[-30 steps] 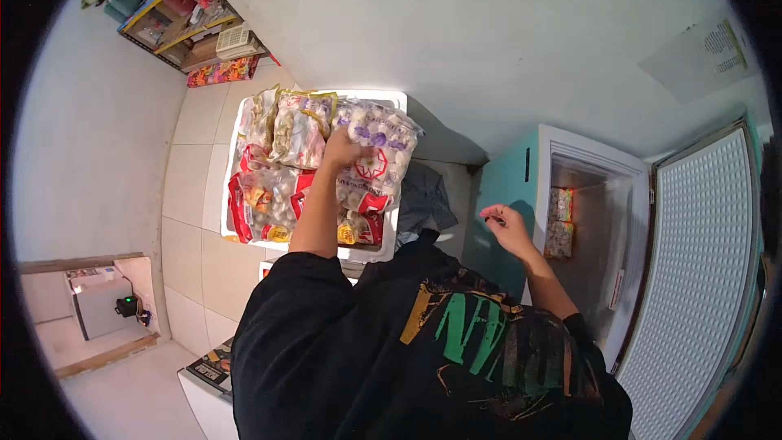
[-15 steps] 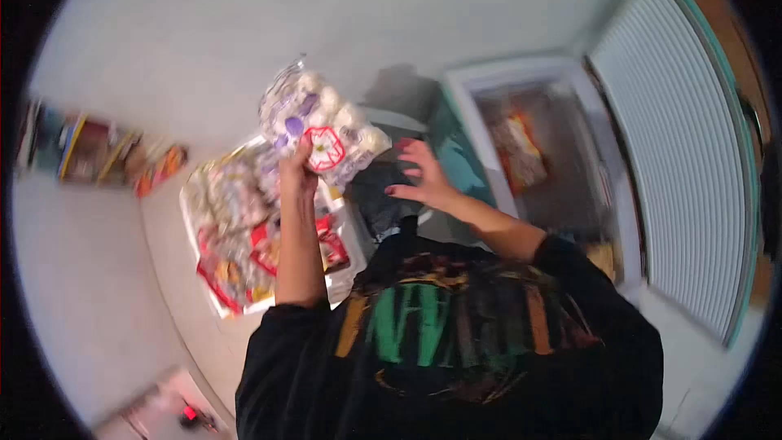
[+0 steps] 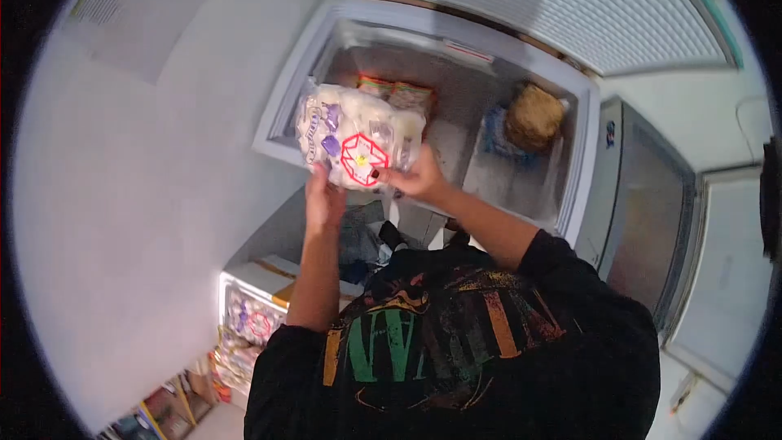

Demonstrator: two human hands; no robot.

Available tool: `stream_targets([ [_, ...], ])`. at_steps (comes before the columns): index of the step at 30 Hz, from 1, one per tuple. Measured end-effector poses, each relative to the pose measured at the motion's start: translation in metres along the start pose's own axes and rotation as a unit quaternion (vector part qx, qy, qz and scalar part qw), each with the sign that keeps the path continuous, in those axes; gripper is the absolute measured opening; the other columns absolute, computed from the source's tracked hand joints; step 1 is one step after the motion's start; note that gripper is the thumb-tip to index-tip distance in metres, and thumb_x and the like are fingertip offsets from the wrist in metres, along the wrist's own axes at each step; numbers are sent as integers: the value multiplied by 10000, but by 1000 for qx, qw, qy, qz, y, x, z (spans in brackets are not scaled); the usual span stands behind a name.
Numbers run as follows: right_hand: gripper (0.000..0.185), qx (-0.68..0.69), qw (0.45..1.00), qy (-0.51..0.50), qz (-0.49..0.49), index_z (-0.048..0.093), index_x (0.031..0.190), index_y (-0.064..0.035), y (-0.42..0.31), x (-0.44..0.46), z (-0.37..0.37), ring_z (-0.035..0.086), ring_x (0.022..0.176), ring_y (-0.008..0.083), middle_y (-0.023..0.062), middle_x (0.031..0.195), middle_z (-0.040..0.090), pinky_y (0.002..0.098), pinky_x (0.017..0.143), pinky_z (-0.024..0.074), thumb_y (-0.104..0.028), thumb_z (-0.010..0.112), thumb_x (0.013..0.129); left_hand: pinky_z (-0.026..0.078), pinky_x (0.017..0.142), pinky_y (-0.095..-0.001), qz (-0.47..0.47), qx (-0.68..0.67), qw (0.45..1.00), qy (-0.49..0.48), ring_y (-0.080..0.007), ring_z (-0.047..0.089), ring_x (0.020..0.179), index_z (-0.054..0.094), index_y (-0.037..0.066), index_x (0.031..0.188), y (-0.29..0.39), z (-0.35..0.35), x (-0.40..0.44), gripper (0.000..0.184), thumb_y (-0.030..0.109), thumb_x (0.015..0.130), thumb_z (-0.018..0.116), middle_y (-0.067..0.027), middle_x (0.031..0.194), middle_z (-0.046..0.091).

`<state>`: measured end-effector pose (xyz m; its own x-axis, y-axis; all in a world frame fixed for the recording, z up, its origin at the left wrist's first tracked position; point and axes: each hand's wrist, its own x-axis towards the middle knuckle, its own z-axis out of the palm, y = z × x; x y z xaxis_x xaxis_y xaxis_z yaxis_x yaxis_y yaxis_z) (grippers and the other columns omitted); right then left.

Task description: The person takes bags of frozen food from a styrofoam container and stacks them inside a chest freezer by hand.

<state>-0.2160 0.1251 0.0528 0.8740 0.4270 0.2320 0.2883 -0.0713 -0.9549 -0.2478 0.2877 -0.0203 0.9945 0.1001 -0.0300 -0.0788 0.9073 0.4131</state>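
A clear plastic bag of white round pieces (image 3: 346, 126), printed in purple with a red emblem, is held over the near left edge of an open chest freezer (image 3: 533, 53). My left hand (image 3: 323, 195) grips the bag's lower left edge. At its lower right, my right hand (image 3: 419, 178) holds the bag with the thumb lying across the front. Small red-edged packs (image 3: 411, 98) lie on the freezer floor behind the bag. In the freezer's right part, a brown bundle (image 3: 534, 116) sits by a blue-and-white bag (image 3: 497, 132).
The raised freezer lid (image 3: 603, 12) stands along the far side. A white box of packed bags (image 3: 248, 314) is at lower left, near a shelf (image 3: 167, 411). A grey glass-fronted cabinet (image 3: 652, 212) stands at right. Dark cloth (image 3: 358, 236) lies below the freezer.
The bag has been lifted from the white box and carried over to the freezer. My right hand, empty before, has closed on it. The view has turned towards the freezer.
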Motion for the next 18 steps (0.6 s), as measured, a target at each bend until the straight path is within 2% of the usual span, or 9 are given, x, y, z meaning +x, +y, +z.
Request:
stream_targets([
  [1, 342, -76, 994, -55, 54, 590, 880, 2, -13, 4, -2, 589, 712, 153, 110, 773, 621, 288, 658, 461, -216, 698, 640, 293, 953, -380, 11, 11, 1000, -25, -234, 356, 1143, 250, -10, 1255, 11, -18, 8, 562, 227, 823, 521, -140, 1238, 360],
  [3, 359, -135, 989, -47, 32, 589, 872, 0, -21, 8, 0, 596, 714, 198, 135, 770, 615, 304, 656, 460, -251, 690, 636, 312, 938, -380, 58, 150, 982, 100, -237, 354, 1136, 241, 16, 1269, 31, -20, 18, 616, 163, 777, 583, -141, 1214, 380],
  [5, 379, -195, 980, -46, 7, 589, 864, -1, -34, 11, 14, 602, 716, 242, 159, 768, 610, 321, 655, 459, -285, 682, 632, 395, 859, -358, 172, 334, 925, -55, -218, 376, 1109, 245, 35, 1275, 63, -20, 21, 727, 95, 689, 673, -138, 1181, 401],
  [7, 364, -331, 929, -133, -97, 584, 871, -32, -63, 2, 54, 585, 644, 249, 154, 726, 601, 327, 599, 449, -237, 722, 604, 427, 808, -332, 130, 380, 899, -176, -201, 419, 1055, 295, 28, 1243, 115, -27, 7, 722, 79, 649, 703, -123, 1133, 438],
  [8, 364, -313, 937, -118, -97, 584, 871, -32, -61, 27, -18, 585, 644, 249, 154, 726, 601, 327, 599, 449, -237, 722, 604, 459, 758, -305, 82, 439, 850, -279, -184, 462, 1000, 345, 20, 1211, 79, 20, 58, 717, 64, 610, 733, -108, 1085, 476],
  [10, 361, -490, 856, -103, -131, 582, 831, -32, -77, -2, 0, 570, 646, 286, 182, 728, 580, 326, 595, 434, -268, 718, 593, 464, 719, -276, 99, 465, 823, -311, -157, 492, 923, 398, 15, 1147, 89, 13, 38, 660, 58, 588, 747, -81, 1023, 509],
  [12, 368, -491, 854, -66, -158, 582, 816, -25, -75, 11, -40, 555, 679, 305, 188, 763, 576, 333, 614, 427, -289, 714, 597, 469, 680, -246, 97, 498, 794, -335, -130, 521, 846, 452, 10, 1083, 68, 34, 68, 604, 53, 566, 761, -54, 960, 542],
  [14, 365, -365, 921, -131, -41, 580, 816, -14, -74, 11, -54, 554, 686, 304, 184, 763, 579, 340, 633, 433, -286, 710, 608, 454, 659, -224, 62, 517, 785, -337, -93, 527, 770, 497, 12, 968, 55, 37, 77, 476, 51, 572, 759, -19, 866, 567],
  [18, 373, -257, 962, -76, -41, 574, 717, -1, -15, 44, -104, 552, 696, 331, 193, 730, 574, 387, 624, 427, -335, 683, 590, 430, 669, -211, 79, 492, 818, -287, -75, 520, 751, 516, 9, 967, 9, 54, 120, 406, 35, 619, 724, -20, 852, 569],
])
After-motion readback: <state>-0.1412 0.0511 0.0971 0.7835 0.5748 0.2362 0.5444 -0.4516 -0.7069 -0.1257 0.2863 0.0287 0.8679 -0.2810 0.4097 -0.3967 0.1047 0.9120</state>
